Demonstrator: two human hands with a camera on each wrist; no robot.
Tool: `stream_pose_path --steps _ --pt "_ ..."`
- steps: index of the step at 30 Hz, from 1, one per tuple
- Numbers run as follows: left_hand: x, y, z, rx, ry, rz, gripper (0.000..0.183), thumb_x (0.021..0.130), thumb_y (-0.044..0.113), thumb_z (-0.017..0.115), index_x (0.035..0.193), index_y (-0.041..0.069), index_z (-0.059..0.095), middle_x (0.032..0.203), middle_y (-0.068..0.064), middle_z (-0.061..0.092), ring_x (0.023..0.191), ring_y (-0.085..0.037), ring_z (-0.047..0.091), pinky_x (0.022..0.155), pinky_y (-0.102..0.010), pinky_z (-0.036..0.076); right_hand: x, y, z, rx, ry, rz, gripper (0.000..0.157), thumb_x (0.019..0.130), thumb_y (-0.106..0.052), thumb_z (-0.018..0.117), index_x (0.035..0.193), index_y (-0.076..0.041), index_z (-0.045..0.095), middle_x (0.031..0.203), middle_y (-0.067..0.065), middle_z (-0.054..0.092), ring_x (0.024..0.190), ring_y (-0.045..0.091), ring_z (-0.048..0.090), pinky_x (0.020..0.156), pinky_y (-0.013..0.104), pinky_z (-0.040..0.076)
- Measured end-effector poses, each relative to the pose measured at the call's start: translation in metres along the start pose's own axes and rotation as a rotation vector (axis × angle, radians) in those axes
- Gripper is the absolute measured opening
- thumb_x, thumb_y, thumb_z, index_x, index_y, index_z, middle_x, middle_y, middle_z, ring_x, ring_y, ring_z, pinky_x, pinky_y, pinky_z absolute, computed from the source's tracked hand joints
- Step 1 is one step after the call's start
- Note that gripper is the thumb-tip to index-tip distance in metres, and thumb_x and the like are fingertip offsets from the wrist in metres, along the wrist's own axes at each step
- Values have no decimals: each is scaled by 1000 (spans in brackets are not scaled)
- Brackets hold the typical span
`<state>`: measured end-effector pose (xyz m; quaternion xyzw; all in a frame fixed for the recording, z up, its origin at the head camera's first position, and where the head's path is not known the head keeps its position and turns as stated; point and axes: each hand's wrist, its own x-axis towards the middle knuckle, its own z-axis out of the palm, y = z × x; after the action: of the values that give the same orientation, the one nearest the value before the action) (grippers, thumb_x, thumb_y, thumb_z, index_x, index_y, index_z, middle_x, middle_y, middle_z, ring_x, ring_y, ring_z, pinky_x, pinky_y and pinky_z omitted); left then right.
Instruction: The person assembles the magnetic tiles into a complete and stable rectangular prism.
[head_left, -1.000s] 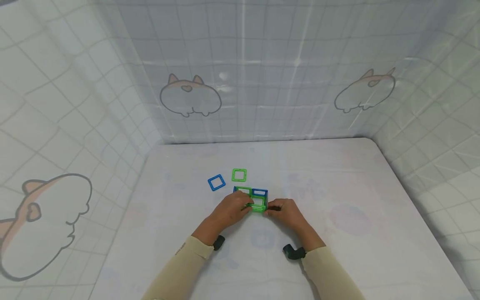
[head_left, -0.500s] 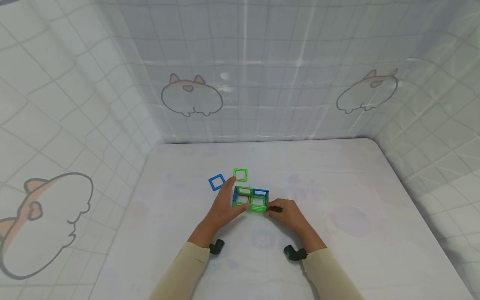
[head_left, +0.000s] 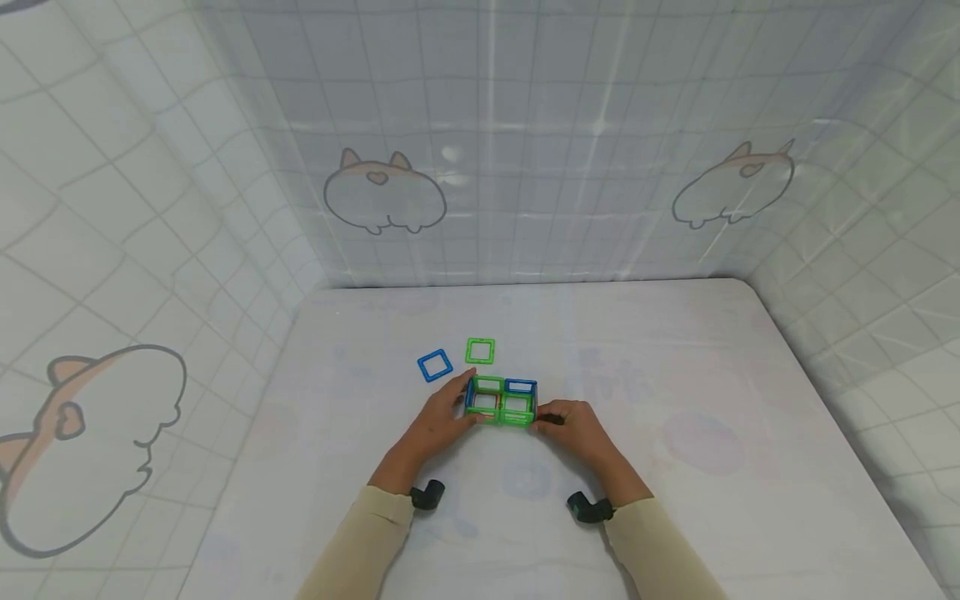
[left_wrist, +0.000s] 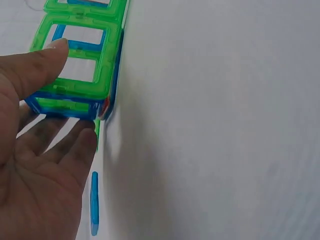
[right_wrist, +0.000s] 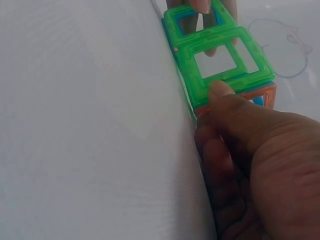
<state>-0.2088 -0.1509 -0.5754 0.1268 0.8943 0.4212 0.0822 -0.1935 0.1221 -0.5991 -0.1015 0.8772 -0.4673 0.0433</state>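
Note:
A low box built of see-through magnetic tiles, two squares wide, stands on the table with its top open. Green squares form its front; a blue tile closes its left end and an orange tile its right. My left hand holds the left end, thumb on the front green square and fingers around the side. At the right end my right hand pinches the lower front corner, its thumb on the green edge and its other fingers curled beneath.
A loose blue square tile and a loose green square tile lie flat behind the box. The white table meets tile-patterned curtains at the back and sides. Black wrist cameras sit at both cuffs.
My left hand has come out from inside the box, opened beside it, then drawn left to hold its left end. The right hand keeps its place at the right corner.

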Motion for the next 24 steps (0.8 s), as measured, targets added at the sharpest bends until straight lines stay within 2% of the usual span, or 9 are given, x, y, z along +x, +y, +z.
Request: stream_pose_path --steps 8,16,20,24 --pt "2 -6 -2 -2 -11 6 82 86 38 78 155 30 36 156 -3 42 137 -27 48 114 -47 41 0 2 1 8 -5 -3 18 83 -26 81 100 -19 80 99 -6 76 97 12 68 84 34 58" --pt "4 -11 -2 -37 -13 -1 80 83 38 80 152 35 40 156 0 42 136 -27 49 113 -46 42 -2 2 0 10 -5 -14 19 84 -23 80 103 -19 80 98 -8 75 97 11 68 86 33 58" --pt "4 -15 -3 -36 -53 -1 88 81 46 80 154 41 32 159 2 36 139 -27 46 116 -47 38 -2 3 1 8 1 -27 19 84 -22 80 103 -19 80 98 -7 75 97 12 69 85 34 58" --pt "3 -20 -8 -52 -120 -16 91 81 52 78 154 48 25 162 6 30 143 -25 41 119 -50 33 -2 2 0 -7 8 -34 20 85 -23 80 104 -18 79 99 -7 75 97 12 68 87 37 58"
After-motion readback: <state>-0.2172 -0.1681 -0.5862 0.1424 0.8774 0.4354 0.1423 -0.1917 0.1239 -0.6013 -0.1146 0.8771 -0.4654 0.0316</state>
